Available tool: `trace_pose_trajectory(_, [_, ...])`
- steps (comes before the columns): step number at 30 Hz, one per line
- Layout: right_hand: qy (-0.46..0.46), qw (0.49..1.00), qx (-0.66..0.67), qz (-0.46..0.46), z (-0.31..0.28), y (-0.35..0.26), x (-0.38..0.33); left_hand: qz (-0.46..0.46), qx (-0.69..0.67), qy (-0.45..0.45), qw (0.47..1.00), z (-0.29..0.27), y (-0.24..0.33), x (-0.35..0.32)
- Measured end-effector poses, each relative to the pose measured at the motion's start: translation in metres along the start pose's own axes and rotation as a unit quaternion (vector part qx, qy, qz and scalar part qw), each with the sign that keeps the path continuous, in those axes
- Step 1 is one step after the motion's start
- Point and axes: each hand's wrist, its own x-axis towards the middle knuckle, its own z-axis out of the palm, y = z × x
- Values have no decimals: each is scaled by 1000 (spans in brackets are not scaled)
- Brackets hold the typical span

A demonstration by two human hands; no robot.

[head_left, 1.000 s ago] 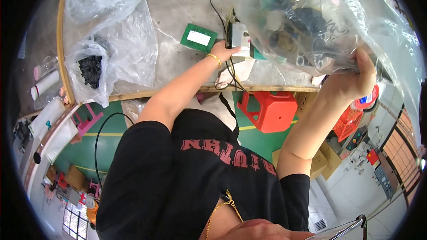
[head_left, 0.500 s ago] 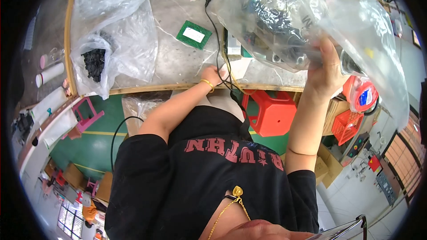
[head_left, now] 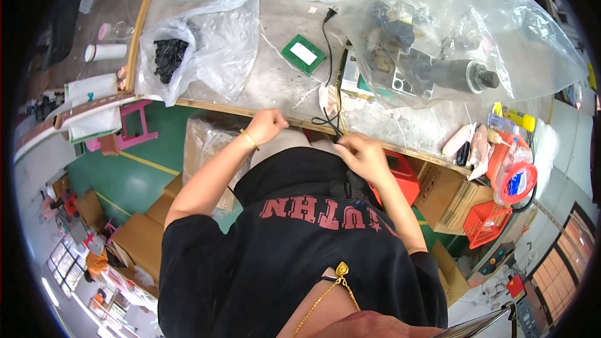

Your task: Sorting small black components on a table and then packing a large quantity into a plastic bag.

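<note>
My left hand (head_left: pixel 269 126) hovers just in front of the table's wooden edge, its fingers curled into a loose fist with nothing showing in it. To its right, my right hand (head_left: pixel 363 155) is also closed, thumb and forefinger drawn together beside the hanging part of a black power cord (head_left: pixel 330 56). Whether it grips the cord or anything else is hidden. The cord runs over the edge, past a small white piece (head_left: pixel 323 96), with its plug at the far end. A clear plastic bag (head_left: pixel 501 25) covers a grey machine with a thick cylindrical part (head_left: pixel 454 74).
On the table lie a green pad with a white label (head_left: pixel 303 54) and a clear bag of black pieces (head_left: pixel 169 61). Tubes and bottles (head_left: pixel 516 117) crowd the right edge near a red round container (head_left: pixel 516 181). A red stool (head_left: pixel 404 178) stands below.
My right hand has let go of the plastic bag and come down in front of the table edge. My left hand has drawn back leftward from the cord. The bag has settled over the machine.
</note>
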Motion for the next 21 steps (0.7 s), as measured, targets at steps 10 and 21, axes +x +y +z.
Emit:
trace_pose_trajectory(10, [-143, 919, -343, -134, 118, 82, 119, -123, -131, 137, 974, -10, -55, -18])
trace_pose_trajectory(21, [-105, 988, -110, 19, 177, 24, 219, -271, -462, 457, 711, -133, -223, -29])
